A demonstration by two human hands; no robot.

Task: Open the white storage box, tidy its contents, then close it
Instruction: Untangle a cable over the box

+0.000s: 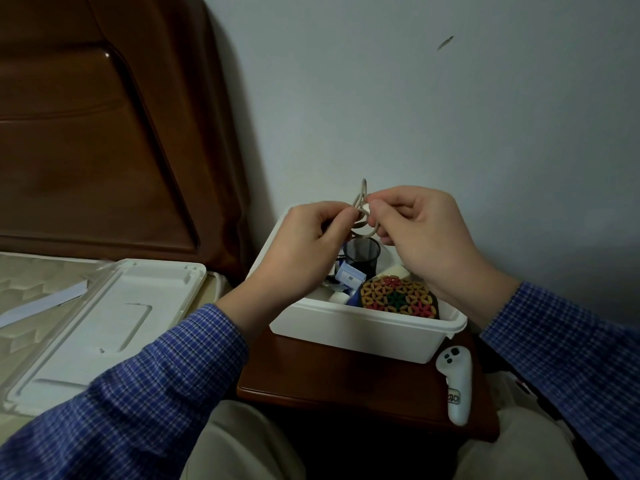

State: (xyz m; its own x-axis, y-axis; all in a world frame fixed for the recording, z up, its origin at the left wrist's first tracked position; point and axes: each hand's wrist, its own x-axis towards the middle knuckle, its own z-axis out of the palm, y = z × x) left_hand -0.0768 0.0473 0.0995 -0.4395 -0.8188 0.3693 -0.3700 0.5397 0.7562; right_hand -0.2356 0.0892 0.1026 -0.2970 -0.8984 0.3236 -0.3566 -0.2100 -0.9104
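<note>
Box (363,327) mouth open; mesh cup (362,252), coaster (398,297) crowd interior.

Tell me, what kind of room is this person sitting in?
Probably a bedroom. A padded brown headboard stands against the wall, a quilted mattress lies below it, and the white storage box sits on a small wooden bedside table right next to the bed.

Lidless white storage box (360,327) on the wooden nightstand, cluttered inside; its lid (104,320) upturned on the bed
</note>
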